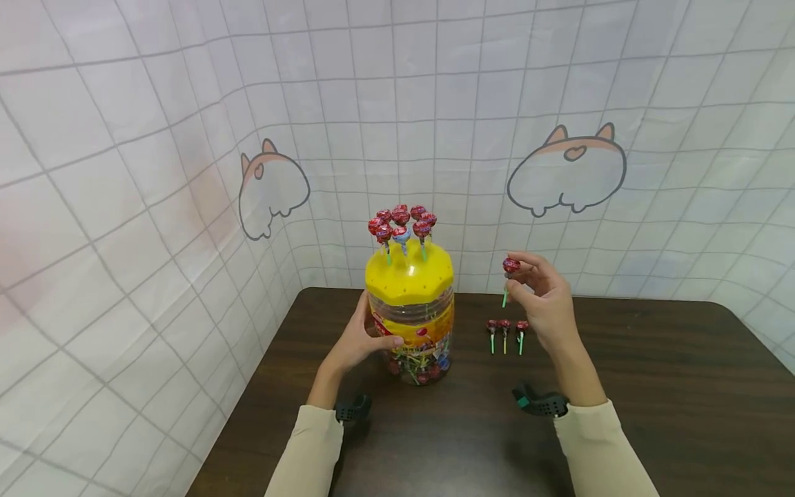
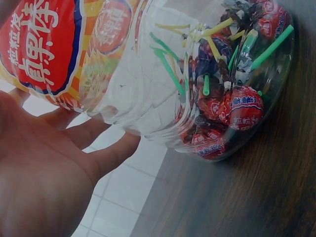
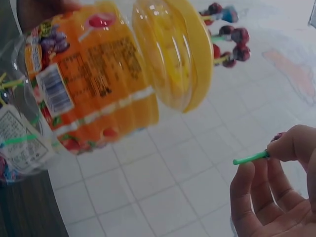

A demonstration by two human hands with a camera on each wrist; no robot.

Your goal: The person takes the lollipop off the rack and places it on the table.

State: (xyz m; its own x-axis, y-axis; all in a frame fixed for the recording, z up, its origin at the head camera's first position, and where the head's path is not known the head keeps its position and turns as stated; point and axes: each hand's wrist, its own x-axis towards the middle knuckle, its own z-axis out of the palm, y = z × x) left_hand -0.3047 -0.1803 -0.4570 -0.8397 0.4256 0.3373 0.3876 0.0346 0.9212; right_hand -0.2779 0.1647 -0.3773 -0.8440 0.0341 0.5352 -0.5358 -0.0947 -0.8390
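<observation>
Yellow plastic makes up the scalloped lid (image 1: 408, 279) on our tall, clear, orange-labelled jar (image 1: 428, 330), which stands upright on the dark wood-grain counter (image 1: 658, 386), more lollipops lying loose in its base. Our left hand (image 1: 366, 338) grips the jar's side, thumb across the front of the label and fingers round the far side. Our right hand (image 1: 543, 293) pinches a red-wrapped lollipop with a green stick (image 1: 511, 265), held in the air to the right of the jar, well apart from it, candy up and free stick end down. Red-wrapped lollipops (image 1: 400, 215) and one pale-blue-wrapped lollipop (image 1: 401, 236) stand in the lid, while three red-wrapped lollipops (image 1: 505, 328) lie on the counter near our right hand. To seat a stick well, we judge it best to pinch close beneath the candy so the tip stays clear, meet one of the small marks that look like holes squarely, and press straight down gently, since a slant could bend the stick or knock its neighbours. Our left hand should brace the jar without squeezing its wall.
</observation>
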